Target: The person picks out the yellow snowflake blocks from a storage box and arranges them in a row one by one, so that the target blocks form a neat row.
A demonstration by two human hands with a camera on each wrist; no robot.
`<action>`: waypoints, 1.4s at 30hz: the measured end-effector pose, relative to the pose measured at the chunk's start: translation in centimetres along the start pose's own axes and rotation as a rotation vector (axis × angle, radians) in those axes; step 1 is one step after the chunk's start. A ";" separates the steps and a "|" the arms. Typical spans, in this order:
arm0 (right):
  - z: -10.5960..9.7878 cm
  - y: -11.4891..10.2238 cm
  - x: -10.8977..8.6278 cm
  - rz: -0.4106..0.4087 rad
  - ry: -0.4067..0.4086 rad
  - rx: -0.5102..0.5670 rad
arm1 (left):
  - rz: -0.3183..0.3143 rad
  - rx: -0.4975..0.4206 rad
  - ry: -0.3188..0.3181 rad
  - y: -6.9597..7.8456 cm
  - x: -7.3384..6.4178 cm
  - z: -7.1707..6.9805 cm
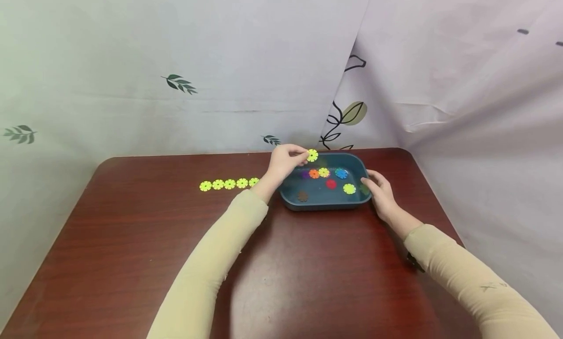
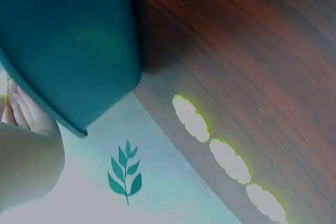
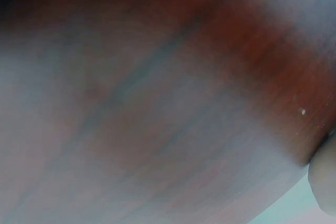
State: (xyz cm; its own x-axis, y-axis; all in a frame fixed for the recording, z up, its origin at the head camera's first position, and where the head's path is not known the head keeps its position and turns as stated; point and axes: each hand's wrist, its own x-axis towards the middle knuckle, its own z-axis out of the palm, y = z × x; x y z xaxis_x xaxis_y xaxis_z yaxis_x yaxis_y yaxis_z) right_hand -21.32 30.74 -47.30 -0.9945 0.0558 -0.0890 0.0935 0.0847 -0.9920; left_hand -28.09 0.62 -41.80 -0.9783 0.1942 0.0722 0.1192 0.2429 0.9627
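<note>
Between thumb and fingers, my left hand (image 1: 285, 160) pinches a yellow notched plastic disc (image 1: 312, 155) above the far left rim of a dark blue tray (image 1: 325, 198). My right hand (image 1: 381, 193) grips the tray's right end, thumb over the rim. Inside lie loose discs: an orange one (image 1: 314, 174), a blue one (image 1: 341, 173), a red one (image 1: 331, 184), a brown one (image 1: 302, 196) and yellow ones (image 1: 349, 188). Left of the tray, several yellow discs (image 1: 230, 184) form a row on the table; the left wrist view shows some of these discs (image 2: 230, 161) overexposed.
The brown wooden table (image 1: 132, 251) ends at the back against a pale cloth (image 1: 220, 60) with printed leaves. The cloth also hangs along the right side. A small dark object (image 1: 415, 262) shows beneath the right sleeve.
</note>
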 end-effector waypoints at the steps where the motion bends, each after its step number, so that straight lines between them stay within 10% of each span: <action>1: 0.0 0.0 0.0 0.000 0.000 -0.007 | -0.003 -0.006 0.002 0.0 -0.1 -0.2; 18: 0.2 -0.2 -0.1 0.002 0.009 -0.015 | -0.072 -0.091 0.071 -0.4 -1.8 -5.2; 42: 0.3 -0.2 -0.1 0.003 0.004 -0.020 | -0.186 -0.122 0.203 -1.0 -6.2 -16.4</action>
State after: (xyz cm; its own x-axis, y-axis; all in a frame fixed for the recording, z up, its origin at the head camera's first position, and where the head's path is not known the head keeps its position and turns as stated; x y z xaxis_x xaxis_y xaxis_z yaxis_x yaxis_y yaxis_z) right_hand -21.24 30.39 -47.16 -0.9940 0.0598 -0.0914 0.0973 0.1047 -0.9897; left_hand -24.93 -16.45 -38.90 -0.9968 -0.0399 -0.0691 -0.0740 0.1377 0.9877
